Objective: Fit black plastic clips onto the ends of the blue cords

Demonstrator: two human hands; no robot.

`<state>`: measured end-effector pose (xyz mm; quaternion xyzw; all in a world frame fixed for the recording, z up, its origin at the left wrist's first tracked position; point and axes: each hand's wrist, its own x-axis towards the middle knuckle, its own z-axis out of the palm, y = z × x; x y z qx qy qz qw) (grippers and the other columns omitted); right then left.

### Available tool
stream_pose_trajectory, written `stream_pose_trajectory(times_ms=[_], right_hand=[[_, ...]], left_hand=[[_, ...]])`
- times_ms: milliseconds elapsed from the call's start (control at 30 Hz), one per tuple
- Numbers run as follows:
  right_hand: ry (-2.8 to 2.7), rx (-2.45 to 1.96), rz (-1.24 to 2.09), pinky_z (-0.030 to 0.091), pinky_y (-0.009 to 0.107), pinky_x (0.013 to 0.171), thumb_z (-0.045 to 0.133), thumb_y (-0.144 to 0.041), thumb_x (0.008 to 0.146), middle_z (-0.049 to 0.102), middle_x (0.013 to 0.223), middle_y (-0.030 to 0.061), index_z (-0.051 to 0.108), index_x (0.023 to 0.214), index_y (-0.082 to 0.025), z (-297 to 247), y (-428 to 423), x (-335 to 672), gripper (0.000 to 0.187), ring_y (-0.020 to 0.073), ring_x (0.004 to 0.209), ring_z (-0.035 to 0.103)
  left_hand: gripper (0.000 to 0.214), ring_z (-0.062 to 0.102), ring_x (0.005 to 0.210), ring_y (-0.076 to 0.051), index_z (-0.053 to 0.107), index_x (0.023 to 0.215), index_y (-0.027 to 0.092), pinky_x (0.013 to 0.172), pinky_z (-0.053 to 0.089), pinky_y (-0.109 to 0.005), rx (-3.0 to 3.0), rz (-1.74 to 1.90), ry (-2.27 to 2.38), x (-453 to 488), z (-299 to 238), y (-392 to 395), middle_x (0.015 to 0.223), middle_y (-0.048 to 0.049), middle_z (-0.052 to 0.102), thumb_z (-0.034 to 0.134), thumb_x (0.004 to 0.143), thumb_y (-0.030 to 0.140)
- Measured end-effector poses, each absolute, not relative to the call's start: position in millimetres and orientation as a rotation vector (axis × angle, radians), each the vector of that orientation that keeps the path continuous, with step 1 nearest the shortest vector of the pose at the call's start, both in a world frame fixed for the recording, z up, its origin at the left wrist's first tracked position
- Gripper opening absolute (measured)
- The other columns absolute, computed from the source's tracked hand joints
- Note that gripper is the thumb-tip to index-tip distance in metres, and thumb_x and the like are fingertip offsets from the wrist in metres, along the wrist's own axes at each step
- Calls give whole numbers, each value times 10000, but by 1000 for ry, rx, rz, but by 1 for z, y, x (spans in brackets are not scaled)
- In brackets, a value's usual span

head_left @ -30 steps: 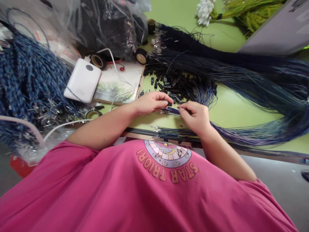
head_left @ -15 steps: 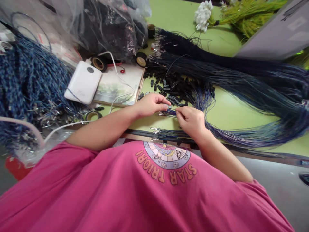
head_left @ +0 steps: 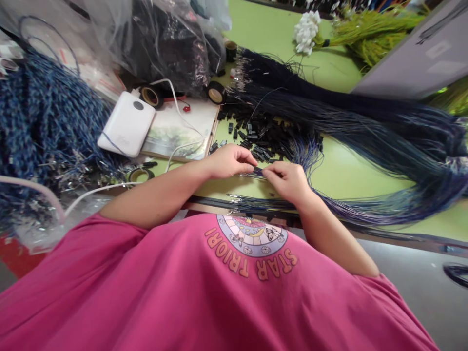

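Note:
My left hand [head_left: 231,160] is closed in a pinch on a small connector housing, mostly covered by the fingertips. Just to its right, my right hand [head_left: 287,179] pinches a thin blue wire, its end pointing toward the left fingertips. Under both hands, a bunch of dark blue wires [head_left: 259,172] with metal tips lies on the green table [head_left: 365,161]. Right behind them spreads a pile of small black connector housings [head_left: 268,139]. Nearer my body, more wires [head_left: 252,202] with silvery terminals run along the table edge.
A long hank of dark wires [head_left: 351,109] curves across the right. On the left are a white power bank [head_left: 126,124], a book [head_left: 183,131], rolls of black tape [head_left: 216,92] and twisted blue wires [head_left: 40,117]. Yellow-green wires [head_left: 376,36] with white connectors [head_left: 307,31] lie at the back.
My right hand has shifted slightly left, closer to my left hand. The grey piece seen between my left fingertips is now mostly covered. The camera view has tilted a little.

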<state>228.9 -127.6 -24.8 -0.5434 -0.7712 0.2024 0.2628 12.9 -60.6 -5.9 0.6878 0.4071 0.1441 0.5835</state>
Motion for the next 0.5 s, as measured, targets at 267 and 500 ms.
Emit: stream_pose_trajectory(times_ms=[267,500], right_hand=[[-2412,-1728,414,465,311,792,512,-171,895,686,892,95,738,881,-158,-22,-120,226,226,200,839,615],[-2449,-1693,336,445,322,832,517,-183,896,677,953,108,726,931,-154,-21,-123,226,214,218,894,598]], left_hand=[[208,623,738,-130,782,907,189,729,424,-249,1911,76,904,0,4,-55,852,-39,756,690,726,232],[274,645,811,-141,751,997,177,772,454,-249,1915,-11,858,1,4,-56,926,-44,754,631,785,302]])
